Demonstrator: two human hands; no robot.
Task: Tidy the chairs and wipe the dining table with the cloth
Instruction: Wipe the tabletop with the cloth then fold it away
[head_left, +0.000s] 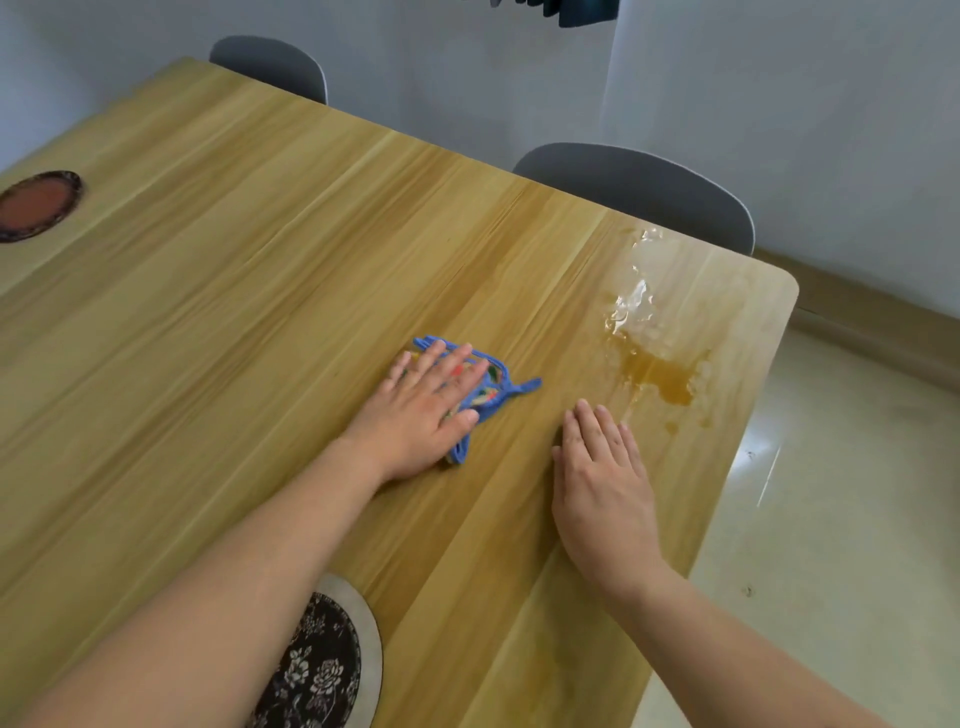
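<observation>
Cloth (480, 387) mostly under left hand (423, 410); floral mat (332, 670) partly behind forearm, cut at bottom edge.

A round mat with a reddish centre and a dark rim (37, 205) is seen at the far left. A second round mat, patterned with pale flowers on black inside a grey border (332, 660), is placed at the near edge and is partly hidden. A pale glossy floor (831, 519) is visible to the right, bounded by a wood-toned skirting (878, 306) beneath a white wall (779, 104). Dark blue fabric (582, 10) is cut off at the top edge.
</observation>
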